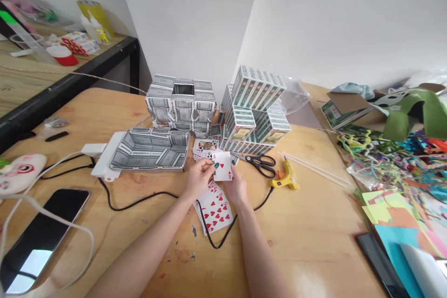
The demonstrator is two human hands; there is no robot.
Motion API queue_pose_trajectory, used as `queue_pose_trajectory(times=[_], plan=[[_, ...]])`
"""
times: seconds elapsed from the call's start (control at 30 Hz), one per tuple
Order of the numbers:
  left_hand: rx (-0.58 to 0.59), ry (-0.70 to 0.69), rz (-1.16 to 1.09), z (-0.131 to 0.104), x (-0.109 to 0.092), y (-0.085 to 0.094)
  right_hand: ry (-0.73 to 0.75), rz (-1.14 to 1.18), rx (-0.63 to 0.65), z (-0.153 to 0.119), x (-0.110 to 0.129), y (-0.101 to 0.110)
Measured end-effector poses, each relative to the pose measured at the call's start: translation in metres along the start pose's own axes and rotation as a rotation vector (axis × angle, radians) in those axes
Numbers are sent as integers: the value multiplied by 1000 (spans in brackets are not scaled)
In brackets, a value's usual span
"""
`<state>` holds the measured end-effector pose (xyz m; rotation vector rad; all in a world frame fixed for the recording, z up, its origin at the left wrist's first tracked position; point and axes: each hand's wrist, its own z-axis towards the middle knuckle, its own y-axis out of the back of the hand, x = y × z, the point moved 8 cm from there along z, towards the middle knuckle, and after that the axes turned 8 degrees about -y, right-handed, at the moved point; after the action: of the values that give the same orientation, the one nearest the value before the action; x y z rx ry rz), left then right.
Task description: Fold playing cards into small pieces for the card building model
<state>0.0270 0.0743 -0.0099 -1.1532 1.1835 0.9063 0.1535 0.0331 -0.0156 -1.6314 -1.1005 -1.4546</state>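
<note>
An ace of hearts playing card (222,166) is held upright between my two hands, face toward me. My left hand (202,173) pinches its left side, thumb on the face. Along the card's right edge my right hand (237,186) grips it, fingers mostly hidden behind. Below lies a fanned pile of heart cards (217,214), crossed by a black cord (223,242). Another card stack (206,145) sits just beyond my hands. Farther back stand a block structure built of folded cards (181,107) and an open tray lined with card backs (150,149).
Stacked card boxes (256,111) stand at the back. Black scissors (260,164), a yellow glue gun (286,174) and white glue sticks (314,167) lie to the right. At left are a power strip (106,158) and a phone (45,237). Coloured paper (394,223) lies far right.
</note>
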Motion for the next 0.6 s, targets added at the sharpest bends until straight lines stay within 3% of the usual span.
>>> queue_pose_trajectory(times=[0.3,0.6], plan=[[18,5,-17,0,3,0,-139,168,142,5,-12,-8],[-14,-18,53,0,-2,3,-36,12,76,1,6,-3]])
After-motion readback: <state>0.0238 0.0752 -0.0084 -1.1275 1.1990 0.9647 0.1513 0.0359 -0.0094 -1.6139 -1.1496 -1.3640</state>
